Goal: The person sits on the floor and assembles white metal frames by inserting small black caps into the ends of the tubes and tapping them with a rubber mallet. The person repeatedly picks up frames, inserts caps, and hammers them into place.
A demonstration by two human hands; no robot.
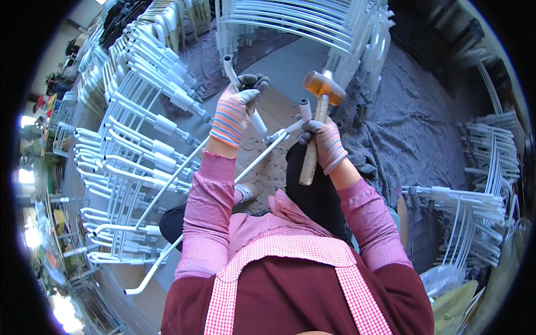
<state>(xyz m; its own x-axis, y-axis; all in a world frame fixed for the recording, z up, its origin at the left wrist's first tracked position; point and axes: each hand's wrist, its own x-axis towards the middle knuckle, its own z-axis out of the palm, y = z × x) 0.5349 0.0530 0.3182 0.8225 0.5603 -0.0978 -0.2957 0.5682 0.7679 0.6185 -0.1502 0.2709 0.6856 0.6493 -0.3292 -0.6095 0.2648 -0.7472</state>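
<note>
My left hand (239,106), in a striped glove with dark grey fingers, is curled around something small and black (250,86), partly hidden by the fingers. Behind that hand runs a bent white metal tube (258,122), its hollow end pointing up. My right hand (321,136), gloved alike, grips the wooden handle of a mallet (324,87) with an amber-coloured head, held head up. Beside the right fingers stands another upturned tube end (305,109), with a dark rim. Both tubes seem part of one white tubular frame (268,153) lying across my lap and reaching down to the left.
Stacked white tubular frames (146,155) fill the left side. More frames (293,21) stand ahead, and others (473,205) lie at the right. A grey cloth (414,121) covers the floor at the right. Plastic bags (444,276) lie at the lower right.
</note>
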